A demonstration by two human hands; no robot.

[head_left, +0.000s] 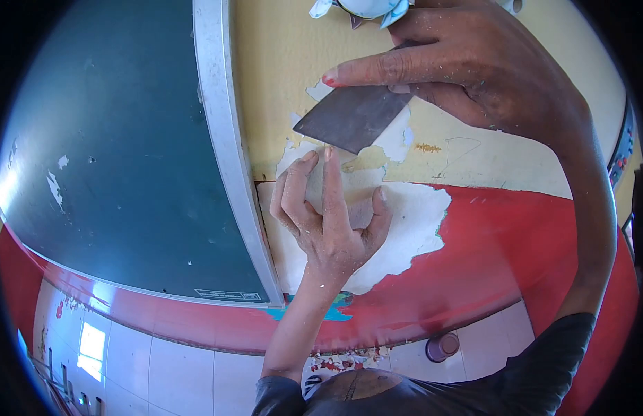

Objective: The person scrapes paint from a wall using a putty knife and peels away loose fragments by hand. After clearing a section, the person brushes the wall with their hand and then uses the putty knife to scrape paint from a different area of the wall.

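My right hand [474, 73] is wrapped around the handle of a putty knife [356, 119], with the index finger stretched along the top of its dark, wide blade. The blade lies against the cream-painted wall [488, 163], over a patch of torn paint. Just below the blade, my left hand [332, 222] rests with fingers spread on the bared white patch [404, 236], holding nothing. Its fingertips reach close to the blade's lower corner. The patch has ragged edges and runs from the cream paint into the red paint [488, 243].
A dark green chalkboard [127, 152] with a metal frame [221, 125] borders the patch on the left. At the top edge is a white and blue decoration [366, 7]. Paint flakes [342, 362] and a brown round container [442, 347] are on the tiled floor [183, 367].
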